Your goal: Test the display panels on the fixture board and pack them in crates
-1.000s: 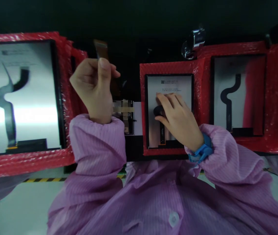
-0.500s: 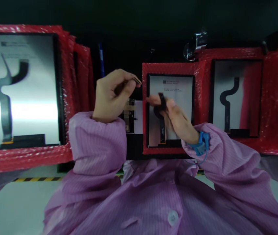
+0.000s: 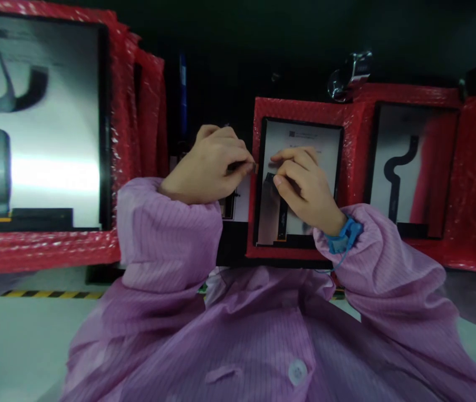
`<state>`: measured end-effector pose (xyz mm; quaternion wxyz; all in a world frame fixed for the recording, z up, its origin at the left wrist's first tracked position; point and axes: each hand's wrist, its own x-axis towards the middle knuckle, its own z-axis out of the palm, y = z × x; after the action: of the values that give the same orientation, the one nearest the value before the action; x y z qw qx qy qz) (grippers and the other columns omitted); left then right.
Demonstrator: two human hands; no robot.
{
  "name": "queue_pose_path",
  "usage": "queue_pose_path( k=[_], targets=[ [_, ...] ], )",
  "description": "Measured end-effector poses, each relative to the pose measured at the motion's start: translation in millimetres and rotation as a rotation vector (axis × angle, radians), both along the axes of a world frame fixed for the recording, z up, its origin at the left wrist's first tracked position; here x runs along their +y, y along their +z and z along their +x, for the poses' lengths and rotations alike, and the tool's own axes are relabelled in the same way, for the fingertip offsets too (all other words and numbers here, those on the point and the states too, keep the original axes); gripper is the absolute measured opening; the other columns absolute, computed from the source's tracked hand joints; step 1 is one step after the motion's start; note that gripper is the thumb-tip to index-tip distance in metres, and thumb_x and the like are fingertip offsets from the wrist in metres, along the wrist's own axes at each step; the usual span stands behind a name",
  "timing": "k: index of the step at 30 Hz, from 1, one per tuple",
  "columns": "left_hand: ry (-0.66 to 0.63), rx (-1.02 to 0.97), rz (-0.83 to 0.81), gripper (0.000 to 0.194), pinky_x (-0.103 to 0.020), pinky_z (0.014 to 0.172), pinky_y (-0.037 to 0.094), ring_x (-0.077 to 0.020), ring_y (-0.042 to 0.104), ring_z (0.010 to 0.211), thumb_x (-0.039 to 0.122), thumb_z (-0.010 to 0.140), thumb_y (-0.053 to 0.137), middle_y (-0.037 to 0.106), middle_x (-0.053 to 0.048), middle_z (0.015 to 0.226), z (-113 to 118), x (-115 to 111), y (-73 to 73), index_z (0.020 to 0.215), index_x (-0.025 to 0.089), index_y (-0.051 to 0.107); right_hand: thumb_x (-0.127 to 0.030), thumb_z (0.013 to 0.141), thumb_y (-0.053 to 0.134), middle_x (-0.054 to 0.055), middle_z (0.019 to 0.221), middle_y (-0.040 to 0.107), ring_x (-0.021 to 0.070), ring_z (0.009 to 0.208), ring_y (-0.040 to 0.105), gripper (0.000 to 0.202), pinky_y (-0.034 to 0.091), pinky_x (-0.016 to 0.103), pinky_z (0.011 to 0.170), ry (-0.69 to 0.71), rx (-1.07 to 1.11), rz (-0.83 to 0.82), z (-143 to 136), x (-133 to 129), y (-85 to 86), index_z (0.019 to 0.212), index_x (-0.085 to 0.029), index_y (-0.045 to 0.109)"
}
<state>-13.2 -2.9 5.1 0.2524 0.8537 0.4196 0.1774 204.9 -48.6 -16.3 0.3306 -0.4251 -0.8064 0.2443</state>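
A small orange-brown strip (image 3: 256,167) is held at the left edge of the middle display panel (image 3: 323,142), pinched between the thumb and finger of the left hand (image 3: 210,164), whose fingertips are closed together on it. Most of the strip is hidden by the fingers. The right hand (image 3: 311,187) is poised over the panel with its fingers curled; its thumb tip is set just beside the upper end of a black flex cable (image 3: 283,220), and whether the cable is gripped or only touched cannot be told. The thumb and forefinger are seen slightly apart. The cable is joined near the panel's lower edge, where an orange band is shown.

The panel is laid on red bubble wrap (image 3: 296,106), by which its black frame is bordered. The right wrist is circled by a blue wrist strap (image 3: 342,237). To the left, a larger-looking display panel (image 3: 57,145) is backed by red wrap, and another is placed to the right, the right-hand display panel (image 3: 405,120); a curved black cable is borne by each. A blue pen (image 3: 183,95) is left beyond the left hand, and a white sheet (image 3: 243,205) is partly covered by it.
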Motion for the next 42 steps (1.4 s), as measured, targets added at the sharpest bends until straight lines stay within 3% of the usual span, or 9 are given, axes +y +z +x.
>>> queue_pose_path(
  k=[12, 21, 42],
  targets=[
    [-0.08, 0.106, 0.049, 0.027, -0.049, 0.1, 0.038, -0.0247, 0.061, 0.093, 0.027, 0.09, 0.047, 0.069, -0.003, 0.078, 4, -7, 4.2, 0.074, 0.023, 0.068, -0.026, 0.1, 0.046, 0.007, 0.112, 0.064, 0.0233, 0.108, 0.054, 0.017, 0.044, 0.048, 0.098, 0.05, -0.059, 0.079, -5, 5, -5.2, 0.087, -0.021, 0.055],
    [-0.074, 0.117, 0.063, 0.027, -0.047, 0.099, 0.039, -0.0245, 0.062, 0.093, 0.027, 0.091, 0.046, 0.067, -0.002, 0.074, 5, -8, 2.2, 0.075, 0.023, 0.068, -0.025, 0.099, 0.045, 0.007, 0.113, 0.063, 0.0257, 0.109, 0.053, 0.016, 0.042, 0.053, 0.1, 0.039, -0.086, 0.046, -7, 4, -5.3, 0.087, -0.022, 0.056],
    [-0.057, 0.142, 0.078, 0.029, -0.048, 0.101, 0.038, -0.0244, 0.061, 0.092, 0.027, 0.092, 0.046, 0.067, -0.002, 0.073, 8, -10, 1.8, 0.078, 0.023, 0.071, -0.026, 0.1, 0.044, 0.006, 0.113, 0.064, 0.0245, 0.111, 0.054, 0.017, 0.044, 0.051, 0.101, 0.026, -0.077, -0.051, -8, 6, -1.3, 0.087, -0.023, 0.055]
  ],
)
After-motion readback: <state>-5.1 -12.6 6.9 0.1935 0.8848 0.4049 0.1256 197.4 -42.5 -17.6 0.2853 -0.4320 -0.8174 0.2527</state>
